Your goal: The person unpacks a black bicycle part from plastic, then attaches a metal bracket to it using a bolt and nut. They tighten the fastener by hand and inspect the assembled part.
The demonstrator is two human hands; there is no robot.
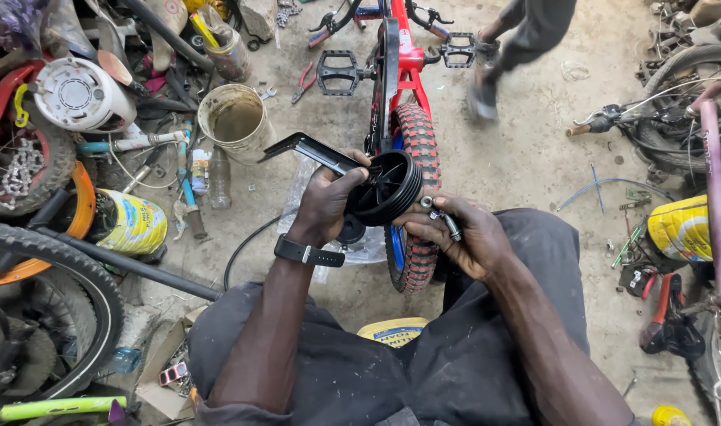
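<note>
While the person is sitting low over the concrete floor [534, 150], dark-trousered knees are filling the near edge of the view. Just beyond them, the left hand [325, 201], with a black watch strap at the wrist, is closing its fingers around a small black ribbed plastic training wheel [388, 188] and its black bent metal bracket [309, 147], holding both above the floor. The right hand [463, 233] is touching the wheel's near side, its fingers pinching a short silver metal bolt [447, 223]. Directly behind the wheel, a red children's bicycle with a knobby red tyre [414, 134] is standing upside-down, black pedals out to each side. Farther left, a dirty cream plastic bucket [233, 118] is sitting on the floor. At the far edge, another person's legs [518, 39] are passing.
</note>
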